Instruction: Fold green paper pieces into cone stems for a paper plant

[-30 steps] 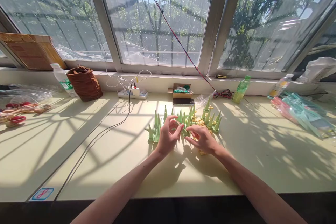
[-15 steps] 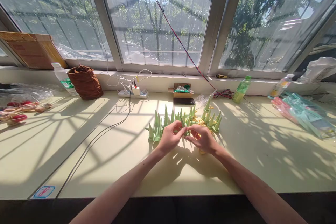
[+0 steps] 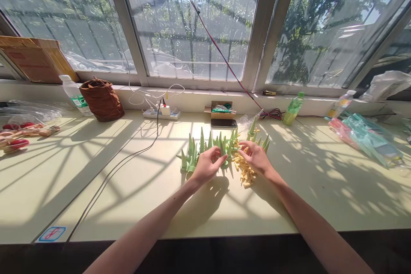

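A cluster of green plastic cones (image 3: 205, 147) stands on the pale yellow table (image 3: 128, 188), with more green cones (image 3: 258, 137) further right. Between them lies a heap of small yellow pieces (image 3: 243, 168). My left hand (image 3: 208, 167) is closed in a pinch on a green cone at the front of the cluster. My right hand (image 3: 257, 157) reaches over the yellow heap toward the right-hand cones, fingers curled; what they hold, if anything, is hidden.
A brown bag (image 3: 102, 99) and water bottle (image 3: 73, 94) stand at the back left, a power strip (image 3: 161, 114) with cables, a small box (image 3: 220, 110), a phone (image 3: 221, 123), a green bottle (image 3: 292, 110) along the sill. Plastic bags (image 3: 369, 139) lie right, red items (image 3: 16, 135) left.
My right hand has left the left hand and moved right and back over the yellow pieces. The left hand stays pinched on a green cone.
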Action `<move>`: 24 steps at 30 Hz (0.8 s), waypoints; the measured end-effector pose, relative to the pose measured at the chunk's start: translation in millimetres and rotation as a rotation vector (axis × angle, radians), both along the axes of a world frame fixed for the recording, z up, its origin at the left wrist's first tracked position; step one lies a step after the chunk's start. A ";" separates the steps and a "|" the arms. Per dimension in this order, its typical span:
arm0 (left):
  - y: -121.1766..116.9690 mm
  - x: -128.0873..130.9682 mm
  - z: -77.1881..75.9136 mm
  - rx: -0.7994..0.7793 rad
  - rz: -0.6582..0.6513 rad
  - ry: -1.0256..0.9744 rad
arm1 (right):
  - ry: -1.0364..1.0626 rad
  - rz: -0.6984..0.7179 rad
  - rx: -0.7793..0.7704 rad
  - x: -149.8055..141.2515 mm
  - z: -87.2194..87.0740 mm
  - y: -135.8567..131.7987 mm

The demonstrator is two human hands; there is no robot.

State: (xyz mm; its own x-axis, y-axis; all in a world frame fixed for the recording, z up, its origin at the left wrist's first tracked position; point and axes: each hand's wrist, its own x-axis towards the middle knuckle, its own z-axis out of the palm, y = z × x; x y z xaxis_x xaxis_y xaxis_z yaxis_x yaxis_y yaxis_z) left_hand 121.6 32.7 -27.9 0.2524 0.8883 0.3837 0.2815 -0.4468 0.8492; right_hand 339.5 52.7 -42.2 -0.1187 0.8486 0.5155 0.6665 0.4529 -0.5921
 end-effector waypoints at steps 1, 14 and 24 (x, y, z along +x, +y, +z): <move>0.3 -0.3 0.0 -0.001 -0.002 0.007 | -0.022 0.014 -0.010 0.7 -0.2 0.7; -1.0 -0.2 0.8 -0.025 0.004 0.025 | -0.164 0.140 -0.079 -5.9 -4.3 -6.1; -1.8 0.4 1.1 -0.042 -0.011 0.028 | -0.142 0.136 -0.082 -8.8 -6.3 -4.6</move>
State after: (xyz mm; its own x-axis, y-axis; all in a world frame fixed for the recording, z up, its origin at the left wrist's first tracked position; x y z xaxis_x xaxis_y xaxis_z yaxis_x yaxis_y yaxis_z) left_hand 122.0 30.9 -26.8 0.2721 0.9009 0.3383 0.3013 -0.4136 0.8592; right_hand 330.7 48.1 -48.5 -0.3013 0.8582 0.4156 0.6821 0.4985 -0.5350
